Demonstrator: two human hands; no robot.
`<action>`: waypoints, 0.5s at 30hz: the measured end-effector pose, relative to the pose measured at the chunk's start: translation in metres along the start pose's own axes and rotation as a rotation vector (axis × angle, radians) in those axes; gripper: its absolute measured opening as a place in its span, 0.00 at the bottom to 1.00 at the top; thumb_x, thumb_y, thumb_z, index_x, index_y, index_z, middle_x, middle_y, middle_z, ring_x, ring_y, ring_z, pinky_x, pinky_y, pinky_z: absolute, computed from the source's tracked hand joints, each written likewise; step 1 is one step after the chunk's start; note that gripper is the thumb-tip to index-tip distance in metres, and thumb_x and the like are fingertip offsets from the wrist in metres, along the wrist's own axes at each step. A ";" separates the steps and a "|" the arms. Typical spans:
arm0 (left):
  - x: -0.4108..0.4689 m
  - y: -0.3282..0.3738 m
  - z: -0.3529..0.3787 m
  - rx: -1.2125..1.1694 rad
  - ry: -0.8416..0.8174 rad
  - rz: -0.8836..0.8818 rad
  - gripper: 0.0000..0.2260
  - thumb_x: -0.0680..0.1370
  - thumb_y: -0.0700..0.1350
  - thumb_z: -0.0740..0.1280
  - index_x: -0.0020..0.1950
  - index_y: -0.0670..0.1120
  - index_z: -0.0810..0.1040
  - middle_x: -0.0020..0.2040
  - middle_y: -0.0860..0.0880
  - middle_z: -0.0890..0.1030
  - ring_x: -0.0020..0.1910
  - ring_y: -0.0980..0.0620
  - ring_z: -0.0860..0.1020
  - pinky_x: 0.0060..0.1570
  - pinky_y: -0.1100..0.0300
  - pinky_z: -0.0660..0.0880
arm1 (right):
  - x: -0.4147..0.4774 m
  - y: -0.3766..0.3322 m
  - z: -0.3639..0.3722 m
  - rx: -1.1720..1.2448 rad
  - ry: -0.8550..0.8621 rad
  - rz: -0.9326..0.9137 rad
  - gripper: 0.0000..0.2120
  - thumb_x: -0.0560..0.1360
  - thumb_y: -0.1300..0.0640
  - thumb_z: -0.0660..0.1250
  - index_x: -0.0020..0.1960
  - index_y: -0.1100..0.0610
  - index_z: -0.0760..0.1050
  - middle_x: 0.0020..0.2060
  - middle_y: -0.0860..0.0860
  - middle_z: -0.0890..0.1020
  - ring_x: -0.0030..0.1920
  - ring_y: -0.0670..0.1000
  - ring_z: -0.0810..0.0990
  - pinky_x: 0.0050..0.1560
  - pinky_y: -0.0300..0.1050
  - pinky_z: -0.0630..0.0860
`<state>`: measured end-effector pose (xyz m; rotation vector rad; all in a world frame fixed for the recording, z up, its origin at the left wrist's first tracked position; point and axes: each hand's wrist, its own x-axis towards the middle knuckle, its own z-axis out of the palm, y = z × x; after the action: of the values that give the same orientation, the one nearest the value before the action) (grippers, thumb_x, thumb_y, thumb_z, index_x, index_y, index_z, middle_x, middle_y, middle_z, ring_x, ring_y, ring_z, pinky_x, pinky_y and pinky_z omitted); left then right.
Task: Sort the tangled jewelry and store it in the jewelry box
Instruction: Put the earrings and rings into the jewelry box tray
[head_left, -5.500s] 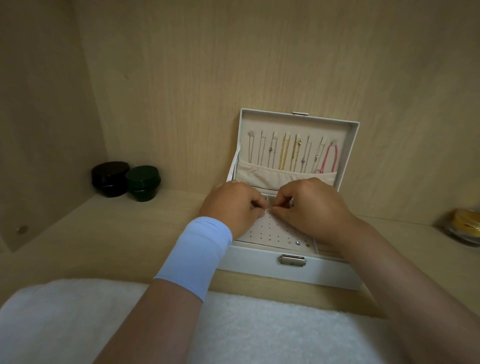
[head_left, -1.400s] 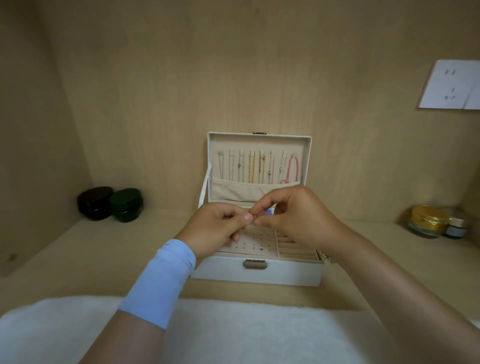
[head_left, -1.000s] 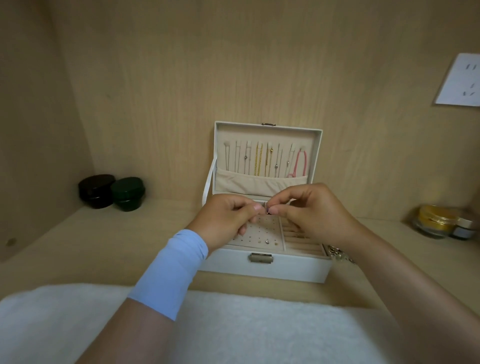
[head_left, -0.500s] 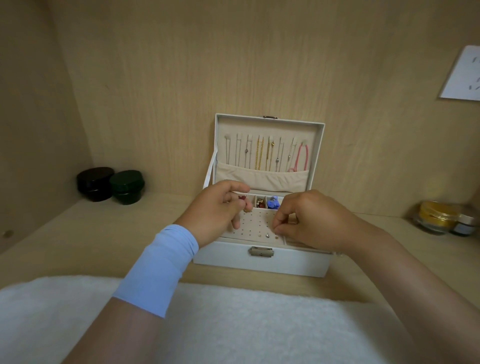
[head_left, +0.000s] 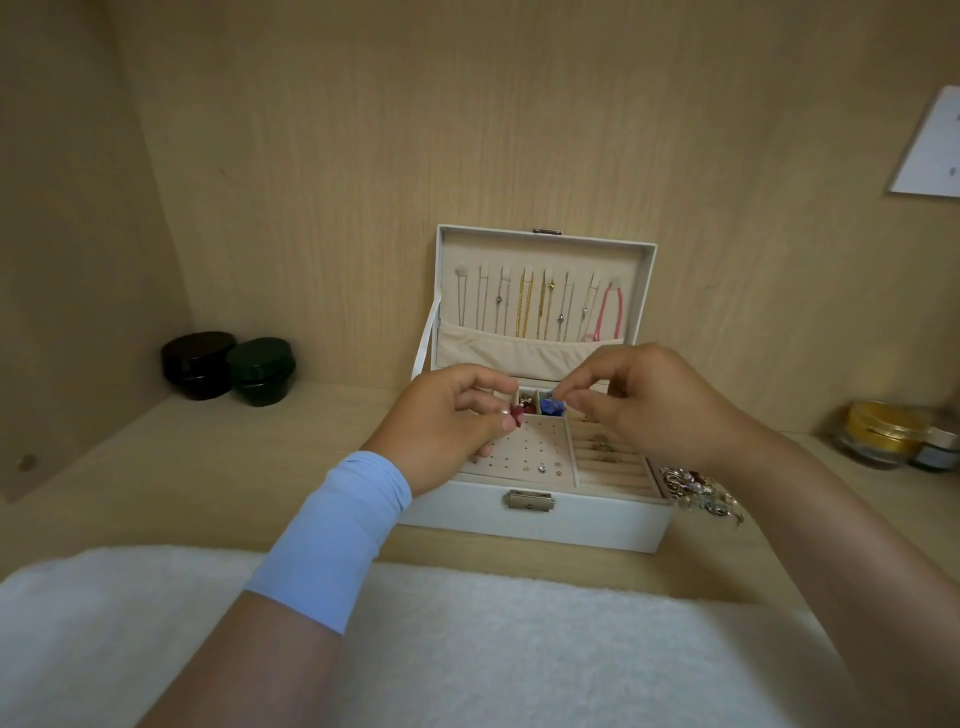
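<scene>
While the white fleecy cloth (head_left: 467, 649) lies nearest, the left hand (head_left: 447, 421) pinches a small red piece (head_left: 517, 412) above the jewelry box (head_left: 535, 525). The right hand (head_left: 649, 400) draws thumb and forefinger together at a blue piece (head_left: 550, 406); whether it grips I cannot tell. Best to lower each piece straight into its own rear compartment, kept apart. The tangled pile (head_left: 696, 491) sits on the table (head_left: 208, 467) just right of the box. The box runs lengthwise left to right, clasp toward the person; necklaces (head_left: 527, 306) hang vertically in its upright lid (head_left: 545, 249).

Jewelry pile (head_left: 698, 491) right of jewelry box (head_left: 535, 525) — jars (head_left: 228, 366) left.
</scene>
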<state>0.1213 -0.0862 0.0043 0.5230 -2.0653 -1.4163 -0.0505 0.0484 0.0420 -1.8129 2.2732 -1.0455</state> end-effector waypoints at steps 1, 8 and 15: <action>0.000 0.000 0.000 -0.004 0.006 -0.008 0.11 0.75 0.35 0.72 0.51 0.50 0.81 0.43 0.48 0.85 0.30 0.55 0.77 0.37 0.60 0.77 | 0.000 -0.002 0.000 0.039 0.006 -0.006 0.07 0.78 0.59 0.70 0.48 0.48 0.84 0.28 0.30 0.77 0.27 0.38 0.74 0.32 0.26 0.67; -0.002 0.004 0.003 -0.058 0.001 -0.020 0.07 0.74 0.34 0.73 0.50 0.42 0.81 0.39 0.46 0.86 0.28 0.51 0.77 0.35 0.57 0.79 | -0.001 -0.008 0.018 0.148 -0.030 -0.121 0.13 0.71 0.60 0.78 0.48 0.43 0.83 0.43 0.40 0.84 0.29 0.42 0.70 0.34 0.38 0.75; -0.004 0.011 0.004 -0.041 0.076 -0.022 0.04 0.75 0.40 0.74 0.48 0.41 0.84 0.36 0.49 0.86 0.25 0.54 0.76 0.31 0.64 0.77 | -0.002 -0.008 0.023 0.188 -0.006 -0.108 0.11 0.67 0.56 0.81 0.44 0.43 0.85 0.38 0.38 0.83 0.28 0.42 0.70 0.34 0.34 0.71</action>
<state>0.1224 -0.0770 0.0124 0.5756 -1.9726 -1.4263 -0.0333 0.0386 0.0282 -1.8748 2.0156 -1.2217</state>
